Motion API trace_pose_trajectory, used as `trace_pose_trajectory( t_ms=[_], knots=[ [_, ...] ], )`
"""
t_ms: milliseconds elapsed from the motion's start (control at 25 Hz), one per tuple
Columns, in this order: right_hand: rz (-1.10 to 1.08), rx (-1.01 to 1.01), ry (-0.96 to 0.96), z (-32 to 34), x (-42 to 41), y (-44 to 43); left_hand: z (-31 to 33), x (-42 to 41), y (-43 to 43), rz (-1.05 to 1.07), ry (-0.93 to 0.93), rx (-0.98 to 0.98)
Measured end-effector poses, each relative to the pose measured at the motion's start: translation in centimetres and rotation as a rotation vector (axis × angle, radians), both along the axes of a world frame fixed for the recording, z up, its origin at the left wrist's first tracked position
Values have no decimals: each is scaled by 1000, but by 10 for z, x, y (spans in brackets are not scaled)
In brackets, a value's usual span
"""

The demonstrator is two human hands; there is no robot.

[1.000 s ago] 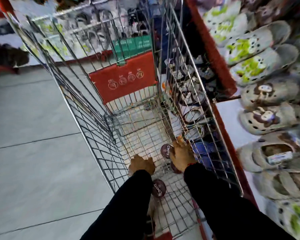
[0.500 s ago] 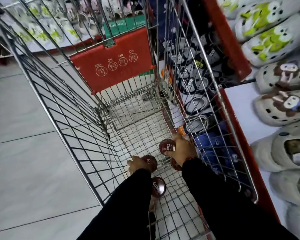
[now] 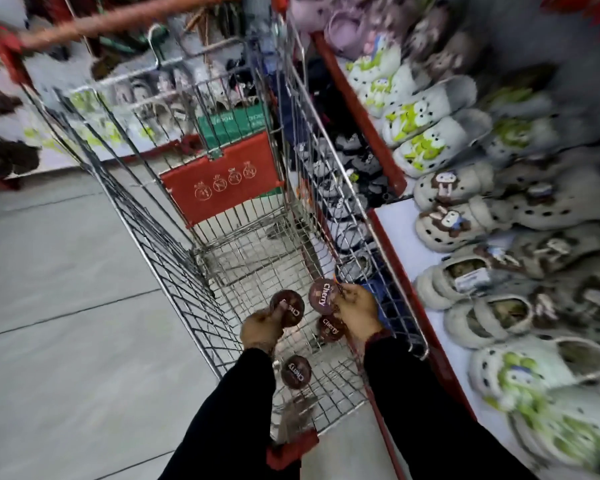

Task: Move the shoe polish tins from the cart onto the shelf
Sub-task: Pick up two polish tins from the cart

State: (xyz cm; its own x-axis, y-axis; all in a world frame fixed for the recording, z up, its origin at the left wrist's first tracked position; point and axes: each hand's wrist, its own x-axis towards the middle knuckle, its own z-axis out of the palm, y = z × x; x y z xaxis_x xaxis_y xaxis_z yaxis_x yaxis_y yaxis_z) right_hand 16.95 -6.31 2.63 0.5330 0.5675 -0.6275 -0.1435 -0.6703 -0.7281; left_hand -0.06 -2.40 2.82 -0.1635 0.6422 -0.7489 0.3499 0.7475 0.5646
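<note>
Both my hands are inside the wire shopping cart (image 3: 174,258). My left hand (image 3: 262,329) grips a round dark-brown shoe polish tin (image 3: 289,304) with "Cherry" on its lid. My right hand (image 3: 357,311) holds a second such tin (image 3: 322,296), lid facing me, lifted off the cart floor. Two more tins lie on the cart's wire bottom: one (image 3: 329,329) just under my right hand, another (image 3: 296,372) nearer me between my black sleeves. The white shelf (image 3: 395,233) with a red edge runs along the cart's right side.
Rows of pale clogs with green and brown character charms (image 3: 465,216) fill the shelf. A red flap (image 3: 219,181) hangs at the cart's far end under its red handle (image 3: 118,19). Grey tiled floor (image 3: 66,306) lies to the left, with another display of shoes beyond.
My left hand has closed on a tin and raised it. My right hand has lifted its tin a little higher. The view has tilted upward, showing the cart handle.
</note>
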Motion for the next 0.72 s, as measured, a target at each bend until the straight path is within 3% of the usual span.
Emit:
trace_pose_trajectory(
  t_ms=[280, 520, 720],
  knots=[
    [-229, 286, 32, 154, 6, -59, 150, 2, -46, 96, -282, 184],
    [-388, 555, 27, 277, 15, -148, 273, 21, -94, 30, -571, 262],
    [-443, 669, -38, 366, 29, -225, 348, 50, -131, -159, -780, 334]
  ],
)
